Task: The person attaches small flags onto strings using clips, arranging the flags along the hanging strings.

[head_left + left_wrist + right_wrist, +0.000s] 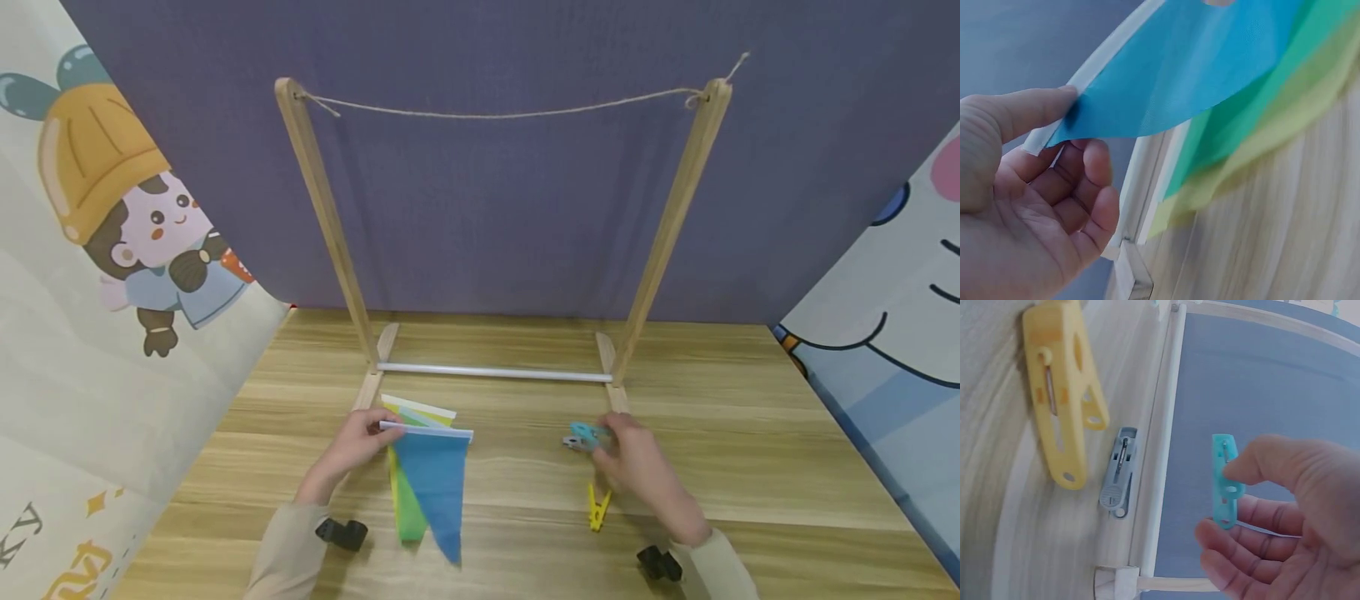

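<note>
My left hand [360, 446] pinches the white-banded top corner of a blue triangular pennant [437, 475] between thumb and forefinger. Beneath it lie a green pennant [409, 504] and a yellow pennant [392, 467], partly covered. In the left wrist view the blue pennant [1166, 81] is lifted off the other two. A turquoise clothespin [1224, 481] is held between the thumb and fingers of my right hand [637, 462]. A grey clothespin [576, 443] lies on the table just left of that hand, and a yellow clothespin [597, 508] lies nearer to me.
Behind the hands stands a wooden frame with a left post [327, 225], a right post [673, 225] and a white bottom rod [495, 372]. A slack string [495, 115] spans the post tops. A dark blue panel [495, 208] rises at the table's back edge.
</note>
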Demonstrator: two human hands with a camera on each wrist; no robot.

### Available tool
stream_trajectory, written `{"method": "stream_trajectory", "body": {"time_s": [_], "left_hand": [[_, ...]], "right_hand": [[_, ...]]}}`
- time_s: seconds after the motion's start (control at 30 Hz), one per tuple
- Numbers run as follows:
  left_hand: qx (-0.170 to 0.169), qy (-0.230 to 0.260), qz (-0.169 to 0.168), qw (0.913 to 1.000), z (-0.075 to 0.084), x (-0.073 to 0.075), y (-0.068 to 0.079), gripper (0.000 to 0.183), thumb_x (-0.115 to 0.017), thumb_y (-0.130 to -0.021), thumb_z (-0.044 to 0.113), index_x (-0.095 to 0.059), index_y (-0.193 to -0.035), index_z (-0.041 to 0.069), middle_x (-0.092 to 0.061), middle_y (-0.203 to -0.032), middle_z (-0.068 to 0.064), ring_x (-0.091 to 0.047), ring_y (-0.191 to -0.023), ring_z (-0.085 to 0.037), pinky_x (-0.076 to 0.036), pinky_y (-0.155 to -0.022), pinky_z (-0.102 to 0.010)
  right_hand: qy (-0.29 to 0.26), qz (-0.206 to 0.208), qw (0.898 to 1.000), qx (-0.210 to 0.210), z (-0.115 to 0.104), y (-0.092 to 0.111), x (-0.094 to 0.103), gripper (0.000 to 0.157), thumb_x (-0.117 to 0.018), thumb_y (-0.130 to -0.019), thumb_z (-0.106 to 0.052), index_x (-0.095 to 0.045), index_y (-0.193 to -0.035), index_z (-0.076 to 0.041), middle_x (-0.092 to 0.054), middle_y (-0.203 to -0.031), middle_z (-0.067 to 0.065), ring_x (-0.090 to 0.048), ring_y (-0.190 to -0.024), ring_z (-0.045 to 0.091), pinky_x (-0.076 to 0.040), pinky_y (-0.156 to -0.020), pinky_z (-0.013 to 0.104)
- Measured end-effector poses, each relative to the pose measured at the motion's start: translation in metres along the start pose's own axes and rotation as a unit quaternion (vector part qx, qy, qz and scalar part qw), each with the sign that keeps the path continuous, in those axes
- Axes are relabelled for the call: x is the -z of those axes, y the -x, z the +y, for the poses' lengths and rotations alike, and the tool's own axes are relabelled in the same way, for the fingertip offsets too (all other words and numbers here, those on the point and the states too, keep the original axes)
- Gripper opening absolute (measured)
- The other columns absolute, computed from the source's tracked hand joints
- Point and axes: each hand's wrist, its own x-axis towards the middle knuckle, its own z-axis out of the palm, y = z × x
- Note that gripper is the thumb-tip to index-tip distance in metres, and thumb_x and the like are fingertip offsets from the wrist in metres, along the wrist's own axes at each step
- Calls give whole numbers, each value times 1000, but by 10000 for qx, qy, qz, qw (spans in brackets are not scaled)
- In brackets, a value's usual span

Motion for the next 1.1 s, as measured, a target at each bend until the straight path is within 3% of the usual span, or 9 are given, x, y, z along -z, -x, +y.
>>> {"method": "stream_trajectory", "body": {"time_s": [0.13,0.23,0.4,0.6,1.1], "left_hand": [[383,505,49,9980,7,-2,5,15,-67,-86,7,-67,-94,-6,-62,-82,-5,-50,-65,-9,-41,-56,-20],[464,760,78,9960,12,-5,8,17,-66,-87,7,-65,-95,-8,-63,-84,-3,-54,-71,-8,-45,-62,-22],[241,1094,43,9937,25,-6,10,18,-63,-88,5,-63,-96,-11,-63,-86,-3,-56,-75,-7,-47,-69,-23],[166,1105,4,9937,48,-7,12,19,-63,-89,6,-63,-97,-10,-63,-86,-7,-56,-75,-8,-48,-73,-25],[63,1461,132,9892,81,-20,-2,22,-64,-89,7,-62,-101,-11,-63,-87,-6,-58,-78,-9,-48,-73,-24]], "right_hand": [[-29,184,9998,105,-3,-2,3,29,-72,-68,4,-61,-95,3,-57,-80,9,-54,-67,17,-49,-54,26],[-28,356,9992,198,-5,-3,6,28,-72,-68,5,-61,-94,2,-58,-82,9,-58,-71,22,-51,-57,30],[15,725,9965,426,-8,-5,13,28,-74,-67,6,-61,-91,1,-59,-83,9,-58,-72,23,-50,-55,30],[111,1144,9890,926,-7,-14,24,30,-75,-65,7,-61,-91,4,-62,-85,14,-58,-68,23,-49,-53,30],[246,997,9896,1006,-9,-32,50,29,-74,-69,5,-61,-94,5,-63,-85,15,-60,-70,25,-52,-56,34]]}}
